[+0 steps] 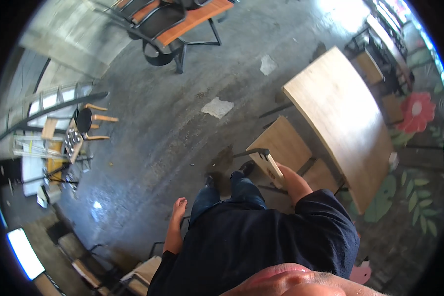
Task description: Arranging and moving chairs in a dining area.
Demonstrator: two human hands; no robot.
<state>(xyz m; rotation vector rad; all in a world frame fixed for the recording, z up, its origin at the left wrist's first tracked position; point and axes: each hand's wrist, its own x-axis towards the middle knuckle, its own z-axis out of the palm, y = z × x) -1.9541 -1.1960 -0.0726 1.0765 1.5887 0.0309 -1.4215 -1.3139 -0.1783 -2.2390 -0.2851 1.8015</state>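
Found left hand (180,205) hanging at the left side, partly open and loosely curled, holding nothing. Found right hand (282,172) at the backrest (268,168) of a wooden chair (283,145), mostly hidden behind it; cannot tell how far closed or whether gripping. Located chair just beside the bench (340,108), on its left. Noted two pale patches (217,107) on the concrete floor (158,143), and a painted red flower (417,109) beyond the bench.

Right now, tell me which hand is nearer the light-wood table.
Right. The right hand is at the wooden chair backrest, just left of the light-wood table; the left hand hangs beyond the person's left leg, clearly farther away.
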